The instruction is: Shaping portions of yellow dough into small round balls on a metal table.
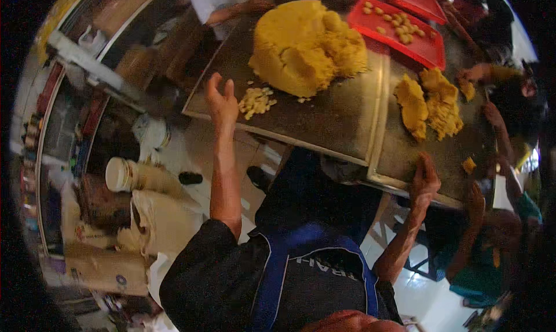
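Observation:
My left hand (222,98) is raised at the near left corner of the metal table (304,128), its fingers apart and nothing visible in them. Just to its right lies a small heap of pale nut-like pieces (256,102). Behind that heap sits a big mound of yellow dough (299,50), crumbly on its right side. My right hand (425,182) is at the near edge of the right-hand table section (391,158). Its fingers are bunched and blurred, so a held piece cannot be made out. Beyond it lie two chunks of yellow dough (441,104) (412,108).
A red tray (417,50) holds several small dough balls (404,28). Co-workers' hands (475,73) (475,197) are along the right side; one holds dough. Another person's arm (239,10) reaches in behind the mound. A lidded jar (121,174) and cardboard boxes (106,267) stand at left.

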Demonstrator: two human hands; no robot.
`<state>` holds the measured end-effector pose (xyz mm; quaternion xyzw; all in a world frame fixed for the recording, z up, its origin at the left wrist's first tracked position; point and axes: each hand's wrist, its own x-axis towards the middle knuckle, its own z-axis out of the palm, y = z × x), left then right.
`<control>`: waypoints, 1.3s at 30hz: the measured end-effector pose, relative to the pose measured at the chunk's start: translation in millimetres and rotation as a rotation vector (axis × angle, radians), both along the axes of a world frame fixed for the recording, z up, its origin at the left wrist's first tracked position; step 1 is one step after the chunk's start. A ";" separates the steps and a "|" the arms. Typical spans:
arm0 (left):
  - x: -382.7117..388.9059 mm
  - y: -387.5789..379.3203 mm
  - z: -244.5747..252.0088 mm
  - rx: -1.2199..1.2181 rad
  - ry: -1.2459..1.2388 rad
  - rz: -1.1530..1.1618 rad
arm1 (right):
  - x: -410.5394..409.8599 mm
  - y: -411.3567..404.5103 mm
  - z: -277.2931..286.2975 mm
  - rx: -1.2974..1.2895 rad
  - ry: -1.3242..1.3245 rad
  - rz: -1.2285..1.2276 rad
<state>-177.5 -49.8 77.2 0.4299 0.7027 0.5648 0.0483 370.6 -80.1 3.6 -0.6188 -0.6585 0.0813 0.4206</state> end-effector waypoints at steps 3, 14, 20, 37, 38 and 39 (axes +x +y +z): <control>-19.9 -37.7 -29.6 -0.306 0.180 0.065 | -4.5 -1.5 -1.2 0.037 0.066 -0.027; 27.3 -54.2 -62.9 -0.321 0.413 0.034 | -1.4 -4.1 -4.2 0.098 -0.059 0.023; 10.6 -49.8 -76.3 -0.272 0.142 -0.039 | -15.9 -6.5 8.5 0.071 -0.011 -0.007; 98.3 27.1 -65.4 -0.328 0.323 -0.337 | -26.7 -9.4 18.7 -0.048 0.112 -0.152; 99.0 30.5 -68.2 -0.327 0.326 -0.340 | -24.1 -8.7 15.5 -0.047 0.115 -0.155; 100.6 33.7 -69.9 -0.344 0.395 -0.312 | -21.8 -8.5 13.2 -0.026 0.058 -0.154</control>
